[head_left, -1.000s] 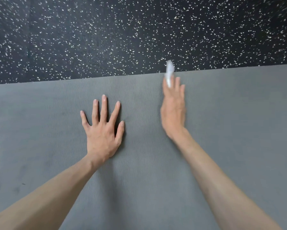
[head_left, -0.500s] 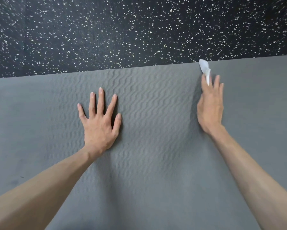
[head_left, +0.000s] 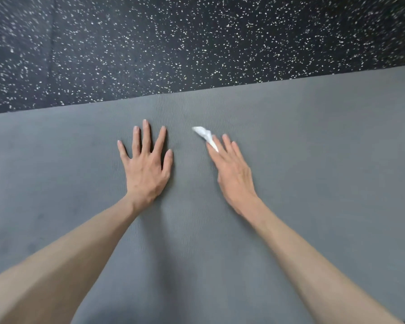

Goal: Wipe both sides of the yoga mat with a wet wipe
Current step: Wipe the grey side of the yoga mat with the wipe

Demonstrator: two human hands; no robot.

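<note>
Mat (head_left: 314,136) lay flat under both hands, left hand (head_left: 145,169) spread flat pinning it, right hand (head_left: 232,174) pressing the wipe (head_left: 204,134) under straight fingers just beside it, so I'd say overlap strokes and keep pressure even.

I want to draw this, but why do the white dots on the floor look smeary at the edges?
Head view: the speckled floor streaks toward the corners, which looks like motion blur; the left hand, wet wipe and yoga mat texture near the middle stay sharp; soft shadows lie under both arms.
</note>
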